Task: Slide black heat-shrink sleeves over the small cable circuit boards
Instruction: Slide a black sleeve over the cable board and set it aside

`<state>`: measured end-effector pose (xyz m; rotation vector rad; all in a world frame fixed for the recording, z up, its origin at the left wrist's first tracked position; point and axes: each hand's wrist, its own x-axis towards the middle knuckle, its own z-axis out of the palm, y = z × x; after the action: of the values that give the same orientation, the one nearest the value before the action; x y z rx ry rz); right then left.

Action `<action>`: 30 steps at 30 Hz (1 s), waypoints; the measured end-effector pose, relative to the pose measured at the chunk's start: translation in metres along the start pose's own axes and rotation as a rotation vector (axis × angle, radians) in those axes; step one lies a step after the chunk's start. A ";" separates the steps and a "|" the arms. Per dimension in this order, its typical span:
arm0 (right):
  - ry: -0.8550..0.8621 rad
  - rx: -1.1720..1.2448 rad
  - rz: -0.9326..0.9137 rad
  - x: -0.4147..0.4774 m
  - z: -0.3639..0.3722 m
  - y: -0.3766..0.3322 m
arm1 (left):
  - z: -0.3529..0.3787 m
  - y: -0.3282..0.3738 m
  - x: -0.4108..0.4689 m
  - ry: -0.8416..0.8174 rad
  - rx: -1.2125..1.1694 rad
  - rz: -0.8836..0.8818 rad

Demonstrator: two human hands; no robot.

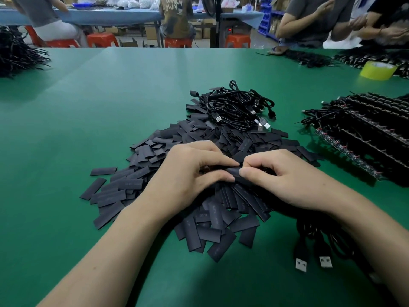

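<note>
A big heap of flat black heat-shrink sleeves (212, 138) covers the middle of the green table (93, 111). Over its near side my left hand (192, 173) and my right hand (285, 176) meet fingertip to fingertip. Between them they pinch one black sleeve (234, 172), with my left thumb and forefinger on its left part and my right thumb and forefinger on its right end. Whether a circuit board sits inside it is hidden by my fingers. Black cables (314, 235) run out from under my right wrist, ending in two USB plugs (313, 263).
A tangle of black USB cables (239, 107) lies behind the heap. Rows of cables with small circuit boards (363, 134) are stacked at the right. A yellow tape roll (377, 70) sits far right, a cable bundle (15, 52) far left. People sit beyond the table.
</note>
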<state>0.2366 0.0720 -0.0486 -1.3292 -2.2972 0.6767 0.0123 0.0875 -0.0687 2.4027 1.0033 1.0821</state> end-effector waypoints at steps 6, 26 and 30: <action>0.137 0.080 -0.007 0.002 0.004 0.002 | 0.005 0.001 0.000 0.054 -0.028 -0.056; 0.513 -0.051 -0.270 0.000 0.004 0.000 | 0.010 0.006 0.002 0.224 -0.248 -0.222; 0.528 -0.067 -0.279 0.001 0.005 0.001 | 0.012 0.005 0.002 0.233 -0.272 -0.240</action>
<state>0.2341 0.0721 -0.0531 -1.0288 -2.0187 0.1334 0.0241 0.0857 -0.0728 1.9207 1.1046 1.3321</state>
